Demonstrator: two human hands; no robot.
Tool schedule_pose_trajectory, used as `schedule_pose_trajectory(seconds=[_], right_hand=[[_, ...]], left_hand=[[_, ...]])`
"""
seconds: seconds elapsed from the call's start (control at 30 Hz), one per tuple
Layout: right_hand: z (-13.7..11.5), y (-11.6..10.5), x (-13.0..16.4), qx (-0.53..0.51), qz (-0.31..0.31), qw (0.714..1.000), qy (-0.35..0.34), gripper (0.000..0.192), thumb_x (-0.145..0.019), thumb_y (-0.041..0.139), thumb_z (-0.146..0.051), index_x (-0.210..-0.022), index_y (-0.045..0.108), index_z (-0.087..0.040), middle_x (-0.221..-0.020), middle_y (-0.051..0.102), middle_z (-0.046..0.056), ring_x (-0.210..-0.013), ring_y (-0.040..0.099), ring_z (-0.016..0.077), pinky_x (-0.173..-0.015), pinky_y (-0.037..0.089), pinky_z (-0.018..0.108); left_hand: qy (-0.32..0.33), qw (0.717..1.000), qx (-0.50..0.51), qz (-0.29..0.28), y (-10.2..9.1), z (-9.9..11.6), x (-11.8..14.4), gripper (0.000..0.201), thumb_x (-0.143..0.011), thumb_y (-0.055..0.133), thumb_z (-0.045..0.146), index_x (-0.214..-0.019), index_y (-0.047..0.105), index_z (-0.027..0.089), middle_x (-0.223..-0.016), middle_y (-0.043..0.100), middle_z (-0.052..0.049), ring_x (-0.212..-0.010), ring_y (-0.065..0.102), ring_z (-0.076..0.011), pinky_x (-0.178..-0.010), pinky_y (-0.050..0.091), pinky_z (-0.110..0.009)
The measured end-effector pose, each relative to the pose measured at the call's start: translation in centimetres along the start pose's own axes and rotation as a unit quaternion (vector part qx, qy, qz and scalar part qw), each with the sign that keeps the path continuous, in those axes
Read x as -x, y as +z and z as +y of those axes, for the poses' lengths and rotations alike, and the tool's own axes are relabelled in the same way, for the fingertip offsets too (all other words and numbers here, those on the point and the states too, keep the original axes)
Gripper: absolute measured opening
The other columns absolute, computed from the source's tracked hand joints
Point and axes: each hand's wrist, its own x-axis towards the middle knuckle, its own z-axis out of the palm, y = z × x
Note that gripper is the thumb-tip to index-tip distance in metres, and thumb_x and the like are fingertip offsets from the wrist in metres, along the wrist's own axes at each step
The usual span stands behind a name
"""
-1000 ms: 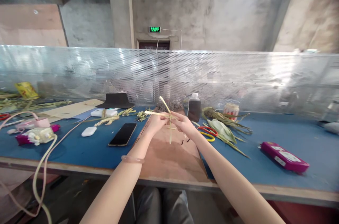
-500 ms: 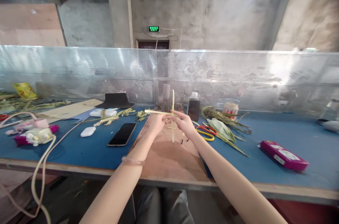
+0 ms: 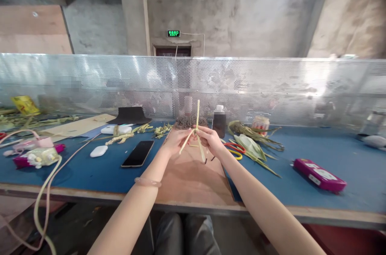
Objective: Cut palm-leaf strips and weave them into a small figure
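Note:
Pale yellow-green plant strips (image 3: 198,115) cross between my two hands, above a brown board (image 3: 193,184). One strip points straight up, one slants down to the left, and another hangs down to the right. My left hand (image 3: 177,141) pinches the strips near the crossing, its fingers curled. From the other side, my right hand (image 3: 210,139) holds them with thumb and fingers at the same spot. How the strips join is partly hidden by the fingers. Small dark bits lie on the board below the right hand.
Right of the board lie red-and-yellow scissors (image 3: 237,151), leaves (image 3: 250,146), a dark bottle (image 3: 219,122) and a purple box (image 3: 319,175). To the left are a phone (image 3: 138,154), a white case (image 3: 99,151) and a cable (image 3: 50,184). A perforated metal screen (image 3: 120,82) stands behind.
The strip that pointed left now slants down to the left, and the lower strip has swung to the right. Both hands stay at the crossing; the view has shifted slightly.

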Motion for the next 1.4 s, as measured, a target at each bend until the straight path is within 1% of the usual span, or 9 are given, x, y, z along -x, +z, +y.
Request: schedule_pose_trajectory(seconds=[0.23,0.43,0.67,0.8,0.93,1.03,1.13,1.23,1.4], right_hand=[[0.2,0.6,0.1,0.117,0.028,0.993,-0.021,0.049,-0.067,0.067,-0.045,-0.104,0.067,-0.013,-0.050,0.044,-0.005,-0.040,0.022,0.0035,-0.039,0.015,0.021],[-0.2,1.1,0.4,0.187,0.065,0.979,-0.047,0.046,-0.067,0.065,-0.044,-0.102,0.070,-0.013,-0.077,0.065,0.005,-0.049,0.037,0.0071,-0.044,0.028,0.022],[0.4,0.6,0.0,0.136,0.081,0.987,-0.008,0.049,-0.066,0.065,-0.045,-0.100,0.069,-0.009,-0.047,0.046,-0.004,-0.042,0.027,0.0057,-0.042,0.019,0.023],[0.5,0.6,-0.1,0.077,0.053,0.996,0.006,0.052,-0.064,0.067,-0.044,-0.102,0.067,-0.009,-0.048,0.039,-0.007,-0.041,0.020,0.0034,-0.040,0.013,0.022],[0.2,0.7,0.1,0.091,0.018,0.996,0.013,0.055,-0.065,0.069,-0.045,-0.107,0.065,-0.010,-0.048,0.039,-0.008,-0.041,0.019,0.0028,-0.040,0.012,0.021],[0.0,0.8,0.2,0.149,-0.004,0.989,0.000,0.057,-0.064,0.071,-0.041,-0.113,0.062,-0.014,-0.062,0.055,-0.004,-0.042,0.025,0.0023,-0.039,0.018,0.019],[0.2,0.7,0.0,0.200,0.000,0.979,-0.023,0.052,-0.067,0.070,-0.037,-0.113,0.062,-0.015,-0.079,0.065,0.001,-0.049,0.042,0.0052,-0.046,0.033,0.019],[0.9,0.5,-0.4,0.257,0.009,0.964,-0.070,0.041,-0.070,0.067,-0.034,-0.106,0.066,-0.014,-0.092,0.068,0.006,-0.072,0.059,0.0136,-0.065,0.046,0.024],[1.9,0.5,-0.8,0.341,0.040,0.932,-0.114,0.034,-0.073,0.064,-0.030,-0.103,0.066,-0.015,-0.097,0.069,0.008,-0.084,0.063,0.0192,-0.077,0.048,0.030]], left_hand=[[0.043,0.998,0.032,0.011,-0.3,-0.7,-0.6,0.035,-0.059,0.075,0.043,-0.068,0.065,0.011,-0.061,0.054,-0.001,-0.054,0.044,-0.0061,-0.044,0.026,-0.018],[0.022,0.999,0.016,0.036,-0.4,-0.9,-0.6,0.030,-0.059,0.076,0.037,-0.074,0.066,0.013,-0.069,0.059,-0.003,-0.058,0.048,-0.0071,-0.047,0.029,-0.018],[0.000,0.999,-0.017,0.037,-0.8,-1.6,-0.9,0.024,-0.063,0.073,0.034,-0.075,0.065,0.015,-0.070,0.063,-0.002,-0.061,0.053,-0.0082,-0.050,0.031,-0.018],[0.022,0.996,-0.065,0.064,-1.1,-2.0,-1.2,0.025,-0.063,0.072,0.036,-0.077,0.067,0.016,-0.074,0.064,-0.002,-0.060,0.052,-0.0077,-0.048,0.030,-0.018],[0.027,0.996,-0.057,0.070,-1.2,-2.0,-1.2,0.028,-0.062,0.072,0.036,-0.081,0.069,0.016,-0.087,0.068,-0.005,-0.073,0.058,-0.0118,-0.057,0.038,-0.020],[0.017,0.998,-0.028,0.055,-1.2,-2.0,-1.2,0.030,-0.062,0.073,0.036,-0.083,0.069,0.015,-0.089,0.068,-0.007,-0.075,0.060,-0.0131,-0.060,0.040,-0.021],[0.011,0.997,-0.034,0.064,-1.3,-2.1,-1.2,0.031,-0.062,0.074,0.036,-0.084,0.068,0.014,-0.088,0.067,-0.008,-0.074,0.059,-0.0124,-0.058,0.039,-0.020],[-0.002,0.996,-0.045,0.079,-1.3,-2.1,-1.3,0.033,-0.061,0.074,0.039,-0.081,0.067,0.014,-0.082,0.065,-0.006,-0.069,0.057,-0.0110,-0.056,0.037,-0.019],[-0.015,0.995,-0.046,0.093,-1.3,-2.2,-1.3,0.033,-0.061,0.073,0.043,-0.076,0.065,0.014,-0.077,0.065,-0.005,-0.066,0.056,-0.0105,-0.054,0.036,-0.019]])
